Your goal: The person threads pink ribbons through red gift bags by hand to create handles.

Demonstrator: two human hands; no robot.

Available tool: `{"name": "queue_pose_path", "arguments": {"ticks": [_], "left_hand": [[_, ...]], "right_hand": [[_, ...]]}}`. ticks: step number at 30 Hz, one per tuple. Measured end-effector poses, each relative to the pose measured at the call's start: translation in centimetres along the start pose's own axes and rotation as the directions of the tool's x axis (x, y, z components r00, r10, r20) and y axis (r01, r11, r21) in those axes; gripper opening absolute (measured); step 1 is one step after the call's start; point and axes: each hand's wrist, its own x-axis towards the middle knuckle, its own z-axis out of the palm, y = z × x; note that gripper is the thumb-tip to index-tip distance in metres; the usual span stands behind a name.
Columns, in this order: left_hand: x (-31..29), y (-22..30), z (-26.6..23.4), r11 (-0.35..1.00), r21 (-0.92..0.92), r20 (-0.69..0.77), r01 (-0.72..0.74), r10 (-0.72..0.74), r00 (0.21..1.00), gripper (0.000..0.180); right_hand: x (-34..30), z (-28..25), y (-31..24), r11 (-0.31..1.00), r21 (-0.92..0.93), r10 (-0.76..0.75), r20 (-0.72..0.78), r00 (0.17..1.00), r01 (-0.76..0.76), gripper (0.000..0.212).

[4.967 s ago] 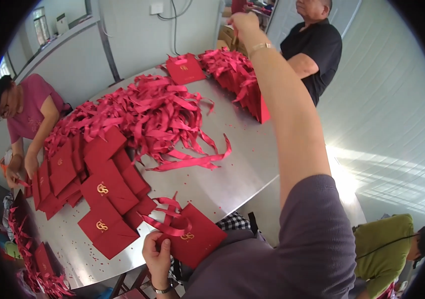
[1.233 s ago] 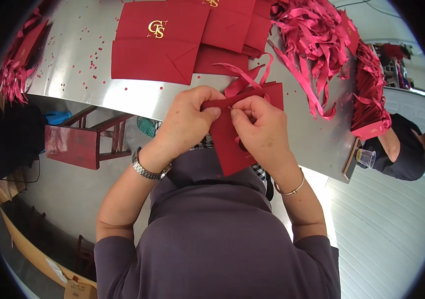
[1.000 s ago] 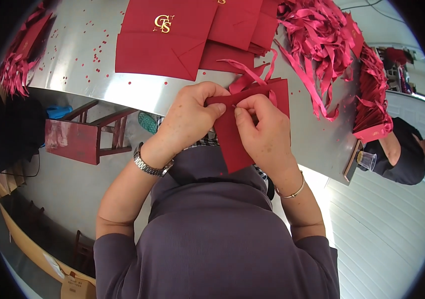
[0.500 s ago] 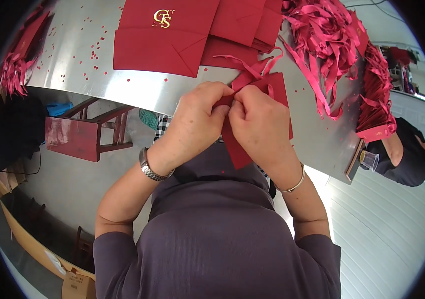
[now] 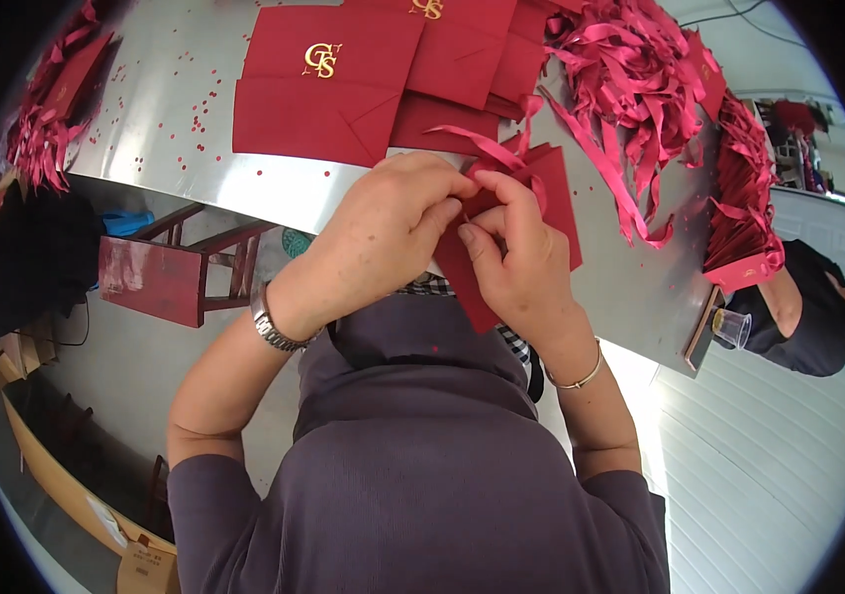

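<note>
In front of me is a small red paper bag (image 5: 563, 223), tilted at the table's edge, with a pink-red ribbon (image 5: 482, 144) looping over its top. My left hand (image 5: 393, 218) is closed, thumb and forefinger pinched at the bag's upper edge; its fingertips partly hide what they grip. My right hand (image 5: 526, 247) lies against the bag's face, thumb and forefinger spread apart, the forefinger's tip close to the left fingertips. Just beyond the hands, larger red paper bags (image 5: 318, 104) with gold lettering lie overlapping on the metal table (image 5: 160, 119).
A heap of pink-red ribbons (image 5: 630, 89) covers the table's right side, near a row of red bags (image 5: 739, 238). Small red dots litter the metal. A clear plastic cup (image 5: 732, 329) and another person's arm (image 5: 784, 302) are at the right. A red wooden stool (image 5: 150, 280) stands left.
My right thumb and forefinger have parted from their pinch, and the forefinger has stretched toward my left hand. My left hand still pinches at the bag. The view has shifted slightly.
</note>
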Motion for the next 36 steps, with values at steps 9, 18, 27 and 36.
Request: {"name": "queue_pose_path", "arguments": {"ticks": [9,18,27,36], "left_hand": [[1.1,-0.8,0.6,0.974,-0.006,0.119,0.226,-0.224,0.967,0.009],[1.4,-0.3,0.6,0.975,-0.060,0.162,0.215,-0.203,0.966,0.006],[1.8,-1.0,0.6,0.982,0.172,0.280,-0.074,0.024,0.960,0.011],[1.3,-1.3,0.0,0.847,0.488,0.259,-0.211,0.091,0.962,0.014]], "right_hand": [[-0.5,-0.3,1.7,1.000,-0.014,-0.001,0.015,1.000,0.001,0.028],[0.0,-1.0,1.5,1.000,-0.007,-0.007,0.083,0.997,0.008,0.020],[-0.9,-1.3,0.8,0.979,-0.132,-0.150,0.034,0.988,0.154,0.028],[-3.6,-6.0,0.0,0.803,-0.470,-0.260,0.278,0.925,0.367,0.046]]}}
